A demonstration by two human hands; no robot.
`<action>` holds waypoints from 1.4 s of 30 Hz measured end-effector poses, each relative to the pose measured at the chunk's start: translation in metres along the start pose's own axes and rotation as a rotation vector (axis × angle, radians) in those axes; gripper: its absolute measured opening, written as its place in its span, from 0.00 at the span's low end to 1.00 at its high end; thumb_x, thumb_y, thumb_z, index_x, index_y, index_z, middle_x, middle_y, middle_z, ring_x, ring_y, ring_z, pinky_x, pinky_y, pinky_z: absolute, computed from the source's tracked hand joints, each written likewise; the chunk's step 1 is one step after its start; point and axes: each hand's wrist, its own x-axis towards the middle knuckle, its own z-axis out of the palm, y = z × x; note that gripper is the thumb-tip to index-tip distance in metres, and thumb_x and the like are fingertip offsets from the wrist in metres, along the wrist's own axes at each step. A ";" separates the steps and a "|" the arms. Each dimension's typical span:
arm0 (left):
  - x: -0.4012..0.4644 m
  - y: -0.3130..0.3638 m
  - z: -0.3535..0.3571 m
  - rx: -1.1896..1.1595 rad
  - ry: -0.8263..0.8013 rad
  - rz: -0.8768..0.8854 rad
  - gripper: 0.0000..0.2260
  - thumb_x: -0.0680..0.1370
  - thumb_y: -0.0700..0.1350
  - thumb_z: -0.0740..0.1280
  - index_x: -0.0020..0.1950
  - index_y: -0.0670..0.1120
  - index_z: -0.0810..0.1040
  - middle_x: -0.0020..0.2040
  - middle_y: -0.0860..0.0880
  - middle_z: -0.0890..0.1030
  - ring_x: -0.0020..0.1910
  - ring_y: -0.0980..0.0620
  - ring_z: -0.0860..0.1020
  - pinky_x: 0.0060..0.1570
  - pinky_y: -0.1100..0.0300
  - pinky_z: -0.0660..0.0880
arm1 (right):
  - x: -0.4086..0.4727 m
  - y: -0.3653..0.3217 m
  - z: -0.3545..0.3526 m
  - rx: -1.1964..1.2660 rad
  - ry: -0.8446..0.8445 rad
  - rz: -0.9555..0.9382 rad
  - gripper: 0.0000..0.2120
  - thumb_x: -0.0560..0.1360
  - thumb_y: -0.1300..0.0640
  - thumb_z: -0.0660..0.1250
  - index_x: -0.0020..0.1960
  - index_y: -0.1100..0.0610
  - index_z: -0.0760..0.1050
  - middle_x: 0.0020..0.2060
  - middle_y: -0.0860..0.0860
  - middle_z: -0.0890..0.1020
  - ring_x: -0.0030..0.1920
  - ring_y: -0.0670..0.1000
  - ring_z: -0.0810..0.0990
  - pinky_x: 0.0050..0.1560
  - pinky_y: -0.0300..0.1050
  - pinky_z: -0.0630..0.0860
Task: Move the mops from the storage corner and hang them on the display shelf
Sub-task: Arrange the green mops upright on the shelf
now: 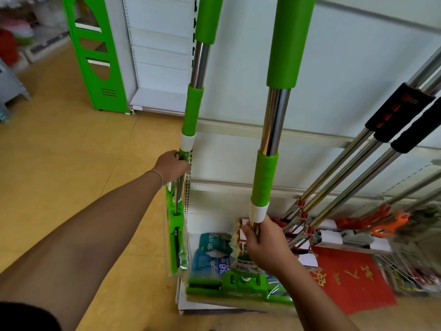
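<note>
1. Green foam sleeves and bare chrome tube make up both mops I hold, one in each hand, both standing nearly upright in front of the white display shelf (358,68).
2. My left hand (173,166) has its fingers curled round the left mop (199,65) just below its white collar; its green head hangs in clear wrap close to the shelf's perforated upright.
3. My right hand (263,244) has its fingers wrapped round the right mop (274,120) just under its white collar, where the metal rods start.
4. That mop's green head (238,286), also in clear plastic, sits low over the white bottom shelf.
5. A blue-green packet (212,256) lies on that shelf beside the head; I can read a large "38" on it, while the rest of the print is too small to make out.
6. To the right lies a red mat (353,280) with gold characters, blurred past reading.
7. Black-gripped steel mops (372,149) with red and orange fittings lean against the shelf further right; a red mark on one grip is illegible.
8. Left of the shelf stands a green cabinet (95,56) on the yellow floor (59,151).
</note>
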 end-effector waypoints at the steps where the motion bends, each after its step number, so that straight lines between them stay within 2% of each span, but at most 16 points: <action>1: -0.001 0.000 0.000 0.007 -0.002 0.001 0.05 0.72 0.39 0.70 0.46 0.43 0.77 0.39 0.48 0.76 0.37 0.52 0.72 0.34 0.60 0.68 | 0.003 0.001 0.000 0.004 0.006 0.004 0.04 0.80 0.56 0.64 0.48 0.53 0.69 0.37 0.50 0.77 0.38 0.47 0.77 0.37 0.39 0.72; 7: -0.012 -0.003 0.000 0.043 -0.049 0.012 0.03 0.70 0.40 0.70 0.42 0.43 0.77 0.39 0.45 0.77 0.38 0.48 0.74 0.38 0.58 0.70 | 0.024 0.002 0.008 0.021 0.015 0.036 0.04 0.80 0.54 0.64 0.48 0.52 0.70 0.38 0.50 0.79 0.40 0.49 0.79 0.40 0.44 0.77; 12: -0.025 -0.008 -0.008 0.077 -0.081 0.015 0.06 0.69 0.39 0.71 0.38 0.44 0.74 0.37 0.46 0.76 0.35 0.48 0.73 0.36 0.58 0.69 | 0.036 -0.003 0.017 0.019 0.026 0.029 0.05 0.81 0.54 0.63 0.46 0.52 0.69 0.38 0.50 0.77 0.38 0.47 0.76 0.34 0.39 0.68; 16: -0.035 -0.013 -0.014 0.099 -0.102 0.016 0.08 0.69 0.39 0.71 0.36 0.45 0.72 0.35 0.46 0.75 0.34 0.48 0.72 0.35 0.59 0.68 | 0.045 -0.010 0.025 0.025 0.029 0.020 0.05 0.81 0.55 0.63 0.48 0.54 0.69 0.37 0.48 0.76 0.37 0.44 0.74 0.33 0.36 0.66; 20: -0.041 -0.015 -0.016 0.115 -0.135 -0.002 0.08 0.70 0.40 0.71 0.36 0.45 0.72 0.36 0.46 0.74 0.35 0.48 0.71 0.37 0.58 0.67 | 0.058 -0.016 0.038 0.026 0.052 -0.003 0.08 0.81 0.55 0.63 0.44 0.54 0.68 0.33 0.48 0.73 0.34 0.45 0.73 0.32 0.39 0.66; 22: -0.043 -0.017 -0.017 0.119 -0.139 -0.011 0.08 0.70 0.40 0.71 0.38 0.45 0.72 0.37 0.45 0.75 0.36 0.47 0.72 0.38 0.57 0.67 | 0.067 -0.019 0.044 0.035 0.064 0.009 0.06 0.81 0.54 0.63 0.46 0.55 0.69 0.34 0.48 0.74 0.35 0.46 0.74 0.32 0.39 0.66; 25: -0.046 -0.018 -0.017 0.107 -0.136 -0.010 0.08 0.70 0.40 0.71 0.38 0.45 0.72 0.37 0.46 0.75 0.36 0.48 0.72 0.36 0.58 0.67 | 0.083 -0.024 0.050 0.060 0.090 0.019 0.06 0.80 0.53 0.62 0.49 0.55 0.70 0.38 0.51 0.77 0.39 0.52 0.77 0.39 0.47 0.75; 27: -0.050 -0.020 -0.017 0.095 -0.127 -0.011 0.07 0.71 0.40 0.71 0.38 0.45 0.73 0.36 0.47 0.74 0.35 0.49 0.72 0.35 0.59 0.67 | 0.094 -0.027 0.052 0.073 0.096 0.036 0.06 0.80 0.52 0.62 0.51 0.55 0.70 0.40 0.52 0.78 0.41 0.53 0.78 0.43 0.50 0.77; 34: -0.059 -0.027 -0.017 0.071 -0.116 -0.022 0.08 0.70 0.40 0.71 0.38 0.46 0.72 0.36 0.47 0.75 0.36 0.48 0.72 0.37 0.58 0.68 | 0.124 -0.033 0.055 0.090 0.126 0.056 0.08 0.81 0.52 0.62 0.54 0.56 0.70 0.44 0.52 0.79 0.45 0.55 0.77 0.46 0.48 0.74; 36: -0.063 -0.029 -0.017 0.055 -0.120 -0.016 0.08 0.70 0.41 0.72 0.40 0.47 0.73 0.38 0.48 0.75 0.37 0.49 0.72 0.37 0.59 0.69 | 0.131 -0.035 0.057 0.093 0.131 0.048 0.09 0.81 0.52 0.63 0.54 0.57 0.70 0.44 0.52 0.79 0.45 0.56 0.77 0.45 0.48 0.73; 39: -0.066 -0.030 -0.020 -0.007 -0.114 0.010 0.10 0.72 0.41 0.72 0.47 0.50 0.74 0.43 0.49 0.77 0.40 0.51 0.74 0.39 0.58 0.71 | 0.141 -0.040 0.057 0.090 0.123 0.055 0.10 0.81 0.51 0.63 0.56 0.58 0.71 0.44 0.52 0.78 0.47 0.56 0.77 0.45 0.46 0.71; 42: -0.067 -0.026 -0.023 -0.048 -0.082 0.060 0.10 0.74 0.43 0.71 0.53 0.49 0.75 0.44 0.49 0.76 0.40 0.49 0.74 0.41 0.57 0.71 | 0.152 -0.047 0.054 0.066 0.080 0.057 0.12 0.81 0.51 0.62 0.58 0.59 0.72 0.46 0.52 0.78 0.49 0.57 0.77 0.47 0.45 0.70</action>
